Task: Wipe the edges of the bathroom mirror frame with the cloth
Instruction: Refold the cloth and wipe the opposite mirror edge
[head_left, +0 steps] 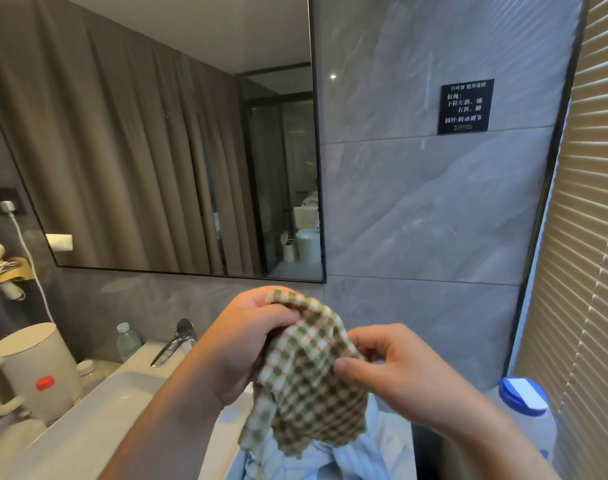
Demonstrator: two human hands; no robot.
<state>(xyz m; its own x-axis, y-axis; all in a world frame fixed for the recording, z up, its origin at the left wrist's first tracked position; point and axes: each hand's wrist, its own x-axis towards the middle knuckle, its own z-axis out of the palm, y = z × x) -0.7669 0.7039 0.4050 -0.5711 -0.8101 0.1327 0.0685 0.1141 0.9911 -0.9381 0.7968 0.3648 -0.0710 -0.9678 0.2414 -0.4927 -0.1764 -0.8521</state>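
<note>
A green and white checked cloth [307, 382] hangs between both hands below the mirror's lower right corner. My left hand [247, 341] grips its upper edge, fingers curled into the fabric. My right hand [392, 365] pinches the cloth's right side between thumb and fingers. The large wall mirror has a thin black frame [318, 168] running down its right side and along the bottom edge. Neither hand nor cloth touches the frame.
A white basin [98, 410] with a chrome tap [172, 344] lies at lower left, beside a white kettle [29, 372] and a water bottle [127, 341]. A blue-capped bottle [524, 400] stands at right near window blinds [586, 271]. A black sign [465, 106] hangs on the grey tile wall.
</note>
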